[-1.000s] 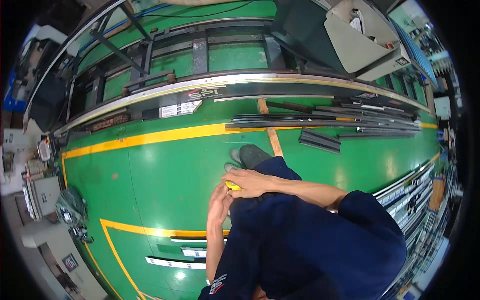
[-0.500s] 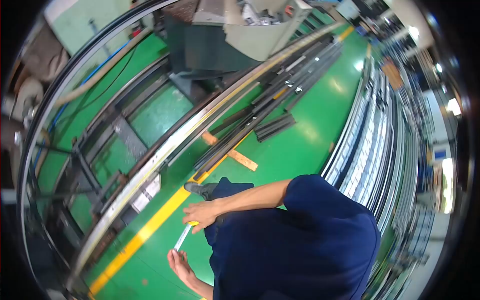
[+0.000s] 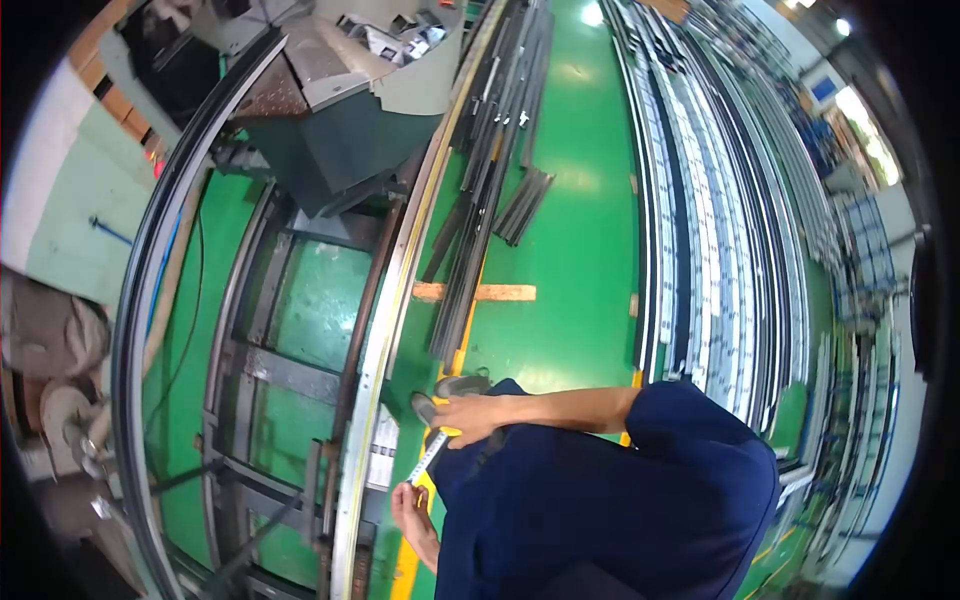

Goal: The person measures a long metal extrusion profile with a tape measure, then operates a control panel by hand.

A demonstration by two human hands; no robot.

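Observation:
Between my two hands stretches a short length of pale, marked tape measure blade (image 3: 428,458). My right hand (image 3: 468,415) is closed round its case, of which only a bit of yellow shows under the fingers. Lower down, my left hand (image 3: 413,512) pinches the free end of the blade with its fingertips. Both hands are in front of my dark blue clothing, above the floor and close to a grey shoe (image 3: 424,406). A long metal rail (image 3: 378,350) runs just to the left of them.
Dark metal profiles (image 3: 480,210) lie on a wooden block (image 3: 505,292) ahead. Left of the rail is a steel frame (image 3: 290,375) below a dark green machine housing (image 3: 335,150). Long stacked profiles (image 3: 715,220) fill the right side. A yellow line (image 3: 408,565) marks the green floor.
The view has turned, so the rail and profiles now run more upright and my hands appear farther right. Both hands keep hold of the tape measure, its blade still drawn out.

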